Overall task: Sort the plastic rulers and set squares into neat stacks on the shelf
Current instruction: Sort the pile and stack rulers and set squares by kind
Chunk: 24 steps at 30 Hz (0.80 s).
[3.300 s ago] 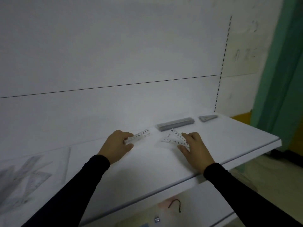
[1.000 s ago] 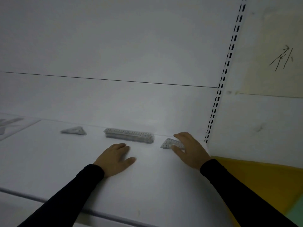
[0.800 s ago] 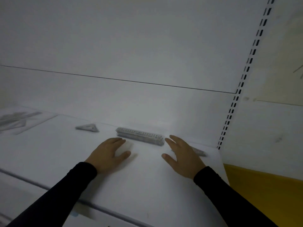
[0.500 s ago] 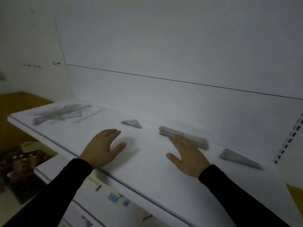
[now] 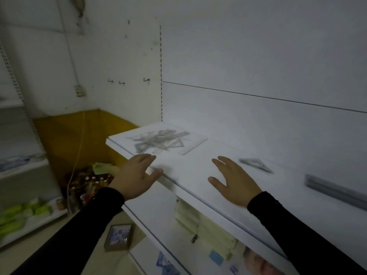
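Both hands are flat and empty over the white shelf (image 5: 190,175). The left hand (image 5: 135,175) hangs at the shelf's front edge, fingers straight and together, thumb spread, gripping nothing; whether the palm touches the edge is hard to tell in the blur. The right hand (image 5: 232,179) lies further in on the shelf top, fingers relaxed and slightly spread, thumb out, also released. Both arms wear black sleeves (image 5: 297,225).

At about 11 o'clock from the left hand, near the far left end of the shelf, a loose heap of clear rulers and set squares (image 5: 158,140) lies on a flat white sheet (image 5: 194,143), pieces crossing at all angles. At about 2 o'clock from the right hand, just beside its fingertips, a small stack of set squares (image 5: 256,164) lies flat. Further on at 3 o'clock, well apart from the hand, a long stack of rulers (image 5: 335,189) sits smeared by motion.

Below the shelf at 7 o'clock, a framed picture (image 5: 119,237) leans on the floor.
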Each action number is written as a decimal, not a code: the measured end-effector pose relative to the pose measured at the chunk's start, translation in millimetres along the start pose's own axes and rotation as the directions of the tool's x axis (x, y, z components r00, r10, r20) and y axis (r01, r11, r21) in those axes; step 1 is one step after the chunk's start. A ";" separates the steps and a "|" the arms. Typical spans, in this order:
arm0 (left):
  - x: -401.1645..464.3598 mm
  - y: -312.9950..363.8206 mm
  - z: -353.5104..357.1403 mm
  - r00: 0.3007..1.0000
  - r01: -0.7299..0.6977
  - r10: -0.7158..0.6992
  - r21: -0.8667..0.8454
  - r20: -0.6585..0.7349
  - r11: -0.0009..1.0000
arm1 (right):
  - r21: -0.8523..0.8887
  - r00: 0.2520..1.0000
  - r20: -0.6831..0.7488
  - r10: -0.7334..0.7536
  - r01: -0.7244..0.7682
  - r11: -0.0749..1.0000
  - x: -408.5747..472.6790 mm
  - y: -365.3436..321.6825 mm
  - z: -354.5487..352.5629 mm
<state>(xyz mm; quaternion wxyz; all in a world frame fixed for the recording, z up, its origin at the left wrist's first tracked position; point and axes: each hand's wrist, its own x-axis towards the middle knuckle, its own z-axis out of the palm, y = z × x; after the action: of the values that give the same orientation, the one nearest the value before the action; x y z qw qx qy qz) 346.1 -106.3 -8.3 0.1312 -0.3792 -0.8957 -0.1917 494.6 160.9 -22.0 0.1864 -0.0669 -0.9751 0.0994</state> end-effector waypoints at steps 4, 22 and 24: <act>13.7 -53.7 -8.4 0.999 0.035 -0.036 0.026 0.016 0.999 | 0.024 1.000 0.027 -0.010 0.009 1.000 51.7 -34.1 23.5; 162.9 -182.4 30.5 0.985 0.044 -0.061 0.110 0.163 0.993 | 0.132 0.993 0.116 -0.028 0.013 0.991 274.7 -58.3 133.0; 176.2 -190.7 36.6 0.978 0.031 -0.052 0.103 0.200 0.994 | 0.130 0.991 0.129 -0.027 0.010 0.992 283.9 -58.5 141.9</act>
<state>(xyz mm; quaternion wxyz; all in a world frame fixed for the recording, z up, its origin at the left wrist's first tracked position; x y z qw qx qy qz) 84.2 -101.1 -20.4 0.0542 -0.3709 -0.9205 -0.1101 174.1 127.6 -39.0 0.1271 -0.0392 -0.9774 0.1645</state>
